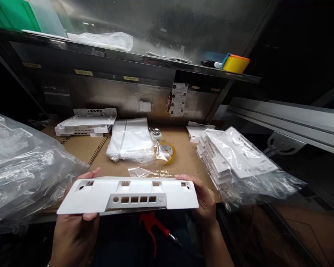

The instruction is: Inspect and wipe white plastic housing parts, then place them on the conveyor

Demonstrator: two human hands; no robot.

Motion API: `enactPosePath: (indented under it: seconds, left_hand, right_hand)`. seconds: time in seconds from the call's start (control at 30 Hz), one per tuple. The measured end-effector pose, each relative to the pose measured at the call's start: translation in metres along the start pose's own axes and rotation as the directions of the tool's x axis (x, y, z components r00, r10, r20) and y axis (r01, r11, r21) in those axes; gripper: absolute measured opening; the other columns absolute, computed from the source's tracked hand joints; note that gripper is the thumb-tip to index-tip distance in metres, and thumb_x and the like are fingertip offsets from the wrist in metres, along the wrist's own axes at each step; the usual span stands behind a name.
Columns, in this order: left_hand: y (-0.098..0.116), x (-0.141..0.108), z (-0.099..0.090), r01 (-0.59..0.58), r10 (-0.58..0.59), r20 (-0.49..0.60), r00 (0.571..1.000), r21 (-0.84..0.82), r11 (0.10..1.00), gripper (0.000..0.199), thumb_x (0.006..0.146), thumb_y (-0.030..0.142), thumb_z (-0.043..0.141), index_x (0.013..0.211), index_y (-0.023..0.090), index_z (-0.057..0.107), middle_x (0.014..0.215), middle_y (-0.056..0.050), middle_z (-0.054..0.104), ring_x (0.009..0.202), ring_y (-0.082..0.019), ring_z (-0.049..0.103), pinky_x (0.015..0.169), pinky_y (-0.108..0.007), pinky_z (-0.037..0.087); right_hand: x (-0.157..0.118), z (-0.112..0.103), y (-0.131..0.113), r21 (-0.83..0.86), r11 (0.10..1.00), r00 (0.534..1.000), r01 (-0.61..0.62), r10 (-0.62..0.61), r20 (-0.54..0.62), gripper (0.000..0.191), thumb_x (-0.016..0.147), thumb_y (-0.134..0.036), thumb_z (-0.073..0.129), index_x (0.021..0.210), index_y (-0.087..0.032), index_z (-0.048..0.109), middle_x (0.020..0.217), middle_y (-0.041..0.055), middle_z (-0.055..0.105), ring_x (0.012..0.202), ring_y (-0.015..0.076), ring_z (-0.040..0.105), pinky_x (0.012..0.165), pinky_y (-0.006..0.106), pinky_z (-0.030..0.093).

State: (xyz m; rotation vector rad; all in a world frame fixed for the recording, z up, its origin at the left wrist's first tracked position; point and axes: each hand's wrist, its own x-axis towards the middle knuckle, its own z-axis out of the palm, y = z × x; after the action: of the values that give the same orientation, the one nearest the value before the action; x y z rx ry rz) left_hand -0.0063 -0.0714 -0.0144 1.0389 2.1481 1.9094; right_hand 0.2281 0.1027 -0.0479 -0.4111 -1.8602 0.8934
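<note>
A white plastic housing panel (94, 196) is held up level over the front edge of the bench. It has a recessed strip with a round hole and several square port openings, plus slots along its upper edge. My left hand (76, 230) grips its left end, thumb below and fingertips above. At the right end my right hand (205, 202) closes round the panel, its fingers partly hidden behind. Beyond the panel lie a bundle of clear plastic bags (130, 139) and a roll of yellowish tape (171, 154). Below hangs a red air blow gun (154, 226).
Bagged white panels (231, 155) are stacked at right, with a loose panel (197, 129) behind. More panels (87, 120) sit at back left. A large plastic bag (25, 170) covers the left side. A metal shelf (122, 53) crosses above; an aluminium rail (295, 122) runs right.
</note>
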Motion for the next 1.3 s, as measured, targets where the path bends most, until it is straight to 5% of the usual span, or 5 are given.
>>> enactPosePath:
  seconds: [0.57,0.67,0.83,1.07,1.3]
  left_hand:
    - [-0.023,0.001,0.012,-0.16,0.106,-0.142,0.984,-0.462,0.872,0.091,0.051,0.084,0.08,0.121,0.027,0.07,0.14,-0.008,0.065,0.144,-0.037,0.048,0.119,-0.041,0.043]
    - [-0.022,0.008,0.007,0.147,-0.113,0.095,0.989,-0.685,0.714,0.093,0.075,0.097,0.039,0.124,0.024,0.071,0.141,-0.011,0.067,0.141,-0.038,0.052,0.109,-0.047,0.053]
    - [-0.014,0.012,0.001,0.607,-0.102,0.624,0.775,-0.691,0.393,0.066,0.102,0.061,0.028,0.115,0.018,0.077,0.118,-0.013,0.079,0.131,-0.035,0.062,0.112,-0.054,0.049]
    - [-0.033,-0.004,0.003,0.584,0.189,0.587,0.787,-0.808,0.077,0.07,0.105,0.06,0.013,0.145,0.026,0.06,0.146,-0.006,0.064,0.149,-0.03,0.04,0.126,-0.054,0.025]
    - [-0.034,-0.011,0.004,0.665,0.286,0.617,0.733,-0.739,-0.109,0.086,0.096,0.077,0.011,0.157,0.024,0.041,0.159,-0.006,0.05,0.154,-0.032,0.028,0.128,-0.052,0.017]
  right_hand:
    - [-0.016,0.001,0.031,-0.027,0.983,0.978,0.18,-0.182,-0.102,0.038,0.101,-0.022,0.05,0.138,-0.027,0.061,0.137,0.0068,0.07,0.123,0.0305,0.07,0.105,0.051,0.06]
    - [-0.017,0.0,0.027,-0.085,0.965,0.956,0.248,-0.258,-0.136,0.039,0.103,-0.023,0.048,0.139,-0.031,0.061,0.139,0.0045,0.069,0.124,0.0302,0.069,0.103,0.052,0.062]
    - [-0.021,0.001,0.027,-0.229,0.908,0.924,0.351,-0.375,-0.072,0.044,0.096,-0.018,0.064,0.137,-0.034,0.062,0.146,0.0042,0.064,0.127,0.0332,0.067,0.098,0.057,0.063]
    - [-0.042,-0.005,0.028,0.069,0.921,0.913,-0.382,0.388,-0.122,0.038,0.101,-0.042,0.059,0.134,-0.025,0.068,0.127,0.0124,0.075,0.112,0.0291,0.075,0.094,0.042,0.064]
    - [-0.052,-0.01,0.01,0.16,0.88,0.894,-0.448,0.44,0.084,0.035,0.091,-0.048,0.072,0.12,-0.029,0.078,0.11,0.0089,0.081,0.095,0.0268,0.08,0.083,0.029,0.065]
